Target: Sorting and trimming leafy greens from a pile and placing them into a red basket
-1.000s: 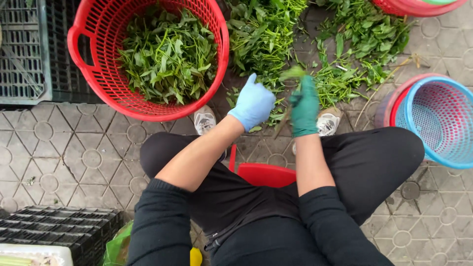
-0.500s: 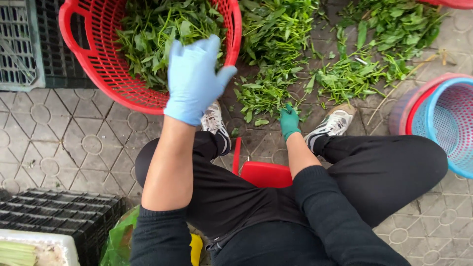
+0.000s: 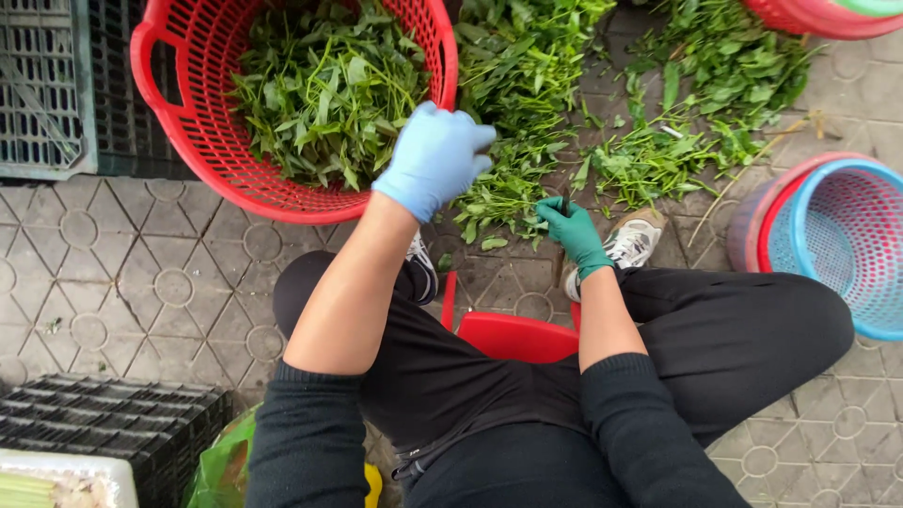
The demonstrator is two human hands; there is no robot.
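Observation:
My left hand, in a light blue glove, hovers with loosely curled fingers at the near rim of a red basket full of leafy greens; nothing shows in its grip. My right hand, in a dark green glove, is pinched on green stems at the near edge of a loose pile of greens spread on the paved ground between my feet.
A blue basket nested in red ones stands at the right. Grey and black crates sit at the left, another black crate at lower left. I sit on a red stool. Another red basket is at top right.
My left hand went from the pile up to the red basket, then came down a little toward its near rim. My right hand dropped to the pile's near edge and closed on stems.

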